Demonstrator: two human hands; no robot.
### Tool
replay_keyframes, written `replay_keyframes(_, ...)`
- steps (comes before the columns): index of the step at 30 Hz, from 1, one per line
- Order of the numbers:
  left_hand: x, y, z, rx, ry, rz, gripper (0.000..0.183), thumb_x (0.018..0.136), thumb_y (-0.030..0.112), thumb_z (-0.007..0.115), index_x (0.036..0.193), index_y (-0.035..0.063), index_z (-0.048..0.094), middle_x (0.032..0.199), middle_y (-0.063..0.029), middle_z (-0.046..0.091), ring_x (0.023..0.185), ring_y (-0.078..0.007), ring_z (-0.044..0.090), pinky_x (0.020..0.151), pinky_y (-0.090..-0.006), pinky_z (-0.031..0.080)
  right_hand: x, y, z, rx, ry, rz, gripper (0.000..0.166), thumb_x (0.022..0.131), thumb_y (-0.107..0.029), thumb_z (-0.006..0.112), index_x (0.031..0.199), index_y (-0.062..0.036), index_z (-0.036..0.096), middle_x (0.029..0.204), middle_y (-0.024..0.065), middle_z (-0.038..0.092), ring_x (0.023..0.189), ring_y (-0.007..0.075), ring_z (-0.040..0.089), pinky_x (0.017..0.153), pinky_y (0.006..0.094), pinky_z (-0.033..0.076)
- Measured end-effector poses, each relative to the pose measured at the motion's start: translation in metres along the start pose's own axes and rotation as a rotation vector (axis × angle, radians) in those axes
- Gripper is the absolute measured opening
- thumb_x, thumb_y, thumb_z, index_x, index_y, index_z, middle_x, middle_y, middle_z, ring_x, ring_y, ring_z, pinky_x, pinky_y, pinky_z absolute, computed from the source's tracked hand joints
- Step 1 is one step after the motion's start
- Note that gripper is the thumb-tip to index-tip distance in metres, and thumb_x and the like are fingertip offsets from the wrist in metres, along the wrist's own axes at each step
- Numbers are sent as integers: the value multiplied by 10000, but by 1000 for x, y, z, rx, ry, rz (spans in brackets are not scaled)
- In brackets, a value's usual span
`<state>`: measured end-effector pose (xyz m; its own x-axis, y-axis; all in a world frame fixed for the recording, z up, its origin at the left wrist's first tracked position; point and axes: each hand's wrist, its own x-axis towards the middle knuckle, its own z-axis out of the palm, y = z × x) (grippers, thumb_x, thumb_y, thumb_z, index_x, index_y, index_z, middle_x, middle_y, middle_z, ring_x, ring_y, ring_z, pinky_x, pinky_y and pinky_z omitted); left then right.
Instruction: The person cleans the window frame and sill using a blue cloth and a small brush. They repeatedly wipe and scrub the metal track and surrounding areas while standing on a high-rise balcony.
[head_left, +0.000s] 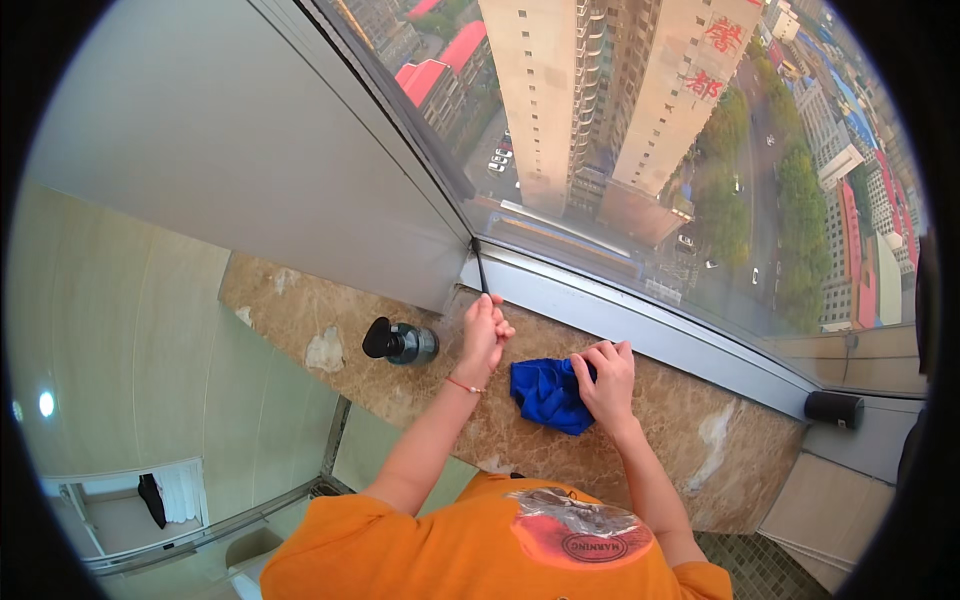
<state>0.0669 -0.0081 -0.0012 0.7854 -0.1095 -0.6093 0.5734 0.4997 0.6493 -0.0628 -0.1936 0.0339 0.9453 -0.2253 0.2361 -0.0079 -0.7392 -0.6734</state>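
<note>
My left hand, with a red string bracelet at the wrist, is closed around the lower end of a thin black-handled tool, whose dark tip reaches the bottom corner of the window frame. What kind of tool it is, I cannot tell. Under my right hand lies a crumpled blue cloth on the brown marble sill; the fingers rest at its right edge, near the metal frame. A dark translucent bottle with a black top is on the sill, left of my left hand.
A tall window pane meets a grey panel at the corner. Along the pane's foot runs a pale metal window frame. At the sill's right end is a black cylindrical object. A tiled wall stands at the left.
</note>
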Motion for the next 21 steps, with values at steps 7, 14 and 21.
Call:
replay_keyframes(7,-18,-20,-2,25,-23,-85,282,1097,364,424,956,132,500,618,63,318,486,-63,324,493,-251,357,10,-5,8,-20,29,-8,171,817,-152,764,921,-75,652,930,64,650,879,296,551,807,417,444)
replay_keyframes(14,-31,-34,10,-11,-49,-163,274,1102,367,406,958,151,496,618,66,325,484,-62,326,503,-246,356,18,-14,24,150,-15,-12,88,920,-95,653,982,-44,688,937,102,675,868,289,608,805,388,483)
replay_keyframes(21,-84,-66,32,225,-297,111,298,1119,311,348,997,93,509,635,39,400,446,-73,359,438,-244,343,25,-23,23,744,-177,485,284,1052,-178,530,1209,16,668,842,57,692,743,133,663,698,280,538)
